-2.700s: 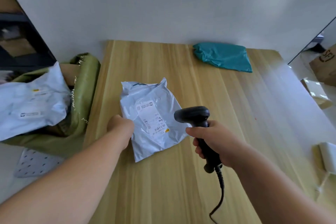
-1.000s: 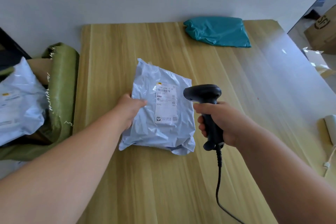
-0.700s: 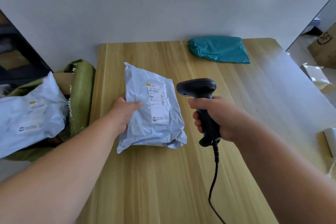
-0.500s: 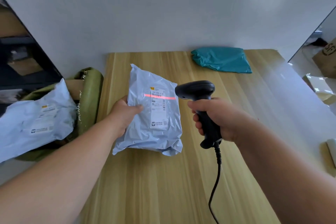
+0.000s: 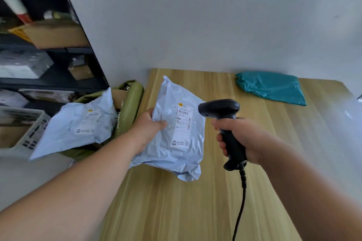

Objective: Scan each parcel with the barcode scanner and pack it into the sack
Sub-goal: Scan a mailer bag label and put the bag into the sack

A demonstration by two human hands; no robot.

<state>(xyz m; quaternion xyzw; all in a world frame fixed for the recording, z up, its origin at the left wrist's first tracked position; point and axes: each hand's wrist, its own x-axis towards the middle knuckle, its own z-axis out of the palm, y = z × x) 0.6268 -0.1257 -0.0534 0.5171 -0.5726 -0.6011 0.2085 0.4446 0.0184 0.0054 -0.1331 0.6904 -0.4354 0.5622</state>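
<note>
At far left a dark shelf [image 5: 49,82] holds cardboard boxes. Beside it the green sack [image 5: 131,100] stands open against the counter [image 5: 176,211], with a labelled parcel [image 5: 78,123] lying in its mouth. My left grip [image 5: 148,129] pinches the left edge of the pale blue parcel [image 5: 176,154], thumb on top, over the counter's left part. Its white label [image 5: 183,125] shows a yellow mark, barcodes and a logo, but the print is too blurred to read. My right grip [image 5: 242,139] is wrapped round the handle of the black barcode scanner [image 5: 221,110], its head beside the label. The red scan line of half a second ago is gone. A teal parcel [image 5: 272,87] lies far right.
</note>
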